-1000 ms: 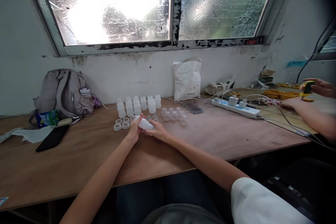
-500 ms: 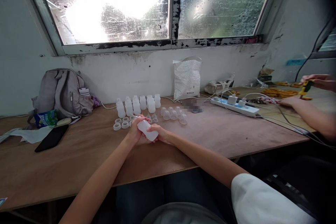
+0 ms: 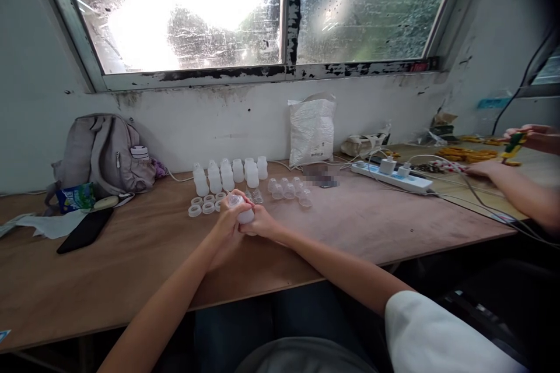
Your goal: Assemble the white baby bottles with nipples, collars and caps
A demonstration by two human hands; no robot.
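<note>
Above the brown table, a frosted white baby bottle [image 3: 246, 217] is held between both hands, its clear top end tilted up toward me. Fingers of my left hand [image 3: 229, 217] wrap round the top end, while my right hand [image 3: 262, 222] grips the body lower down. Both hands cover much of the bottle. Just beyond them stand several similar bottles [image 3: 227, 178] in rows, some with teats on top. Translucent screw rings [image 3: 195, 210] lie left of my left hand. Clear teats [image 3: 258, 197] sit behind my hands, and clear dome caps [image 3: 289, 191] to the right.
On the left are a grey backpack [image 3: 102, 154] and a black phone-like slab [image 3: 86, 231]. A white bag [image 3: 312, 131] leans on the wall. A power strip [image 3: 391, 178] with cables lies to the right. Further right, another person's hands [image 3: 490, 170] hold a yellow-green screwdriver [image 3: 514, 144].
The bottle has turned in my hands: its body pointed down to the right, and now its top end faces up toward me. My hands have drawn closer together around it.
</note>
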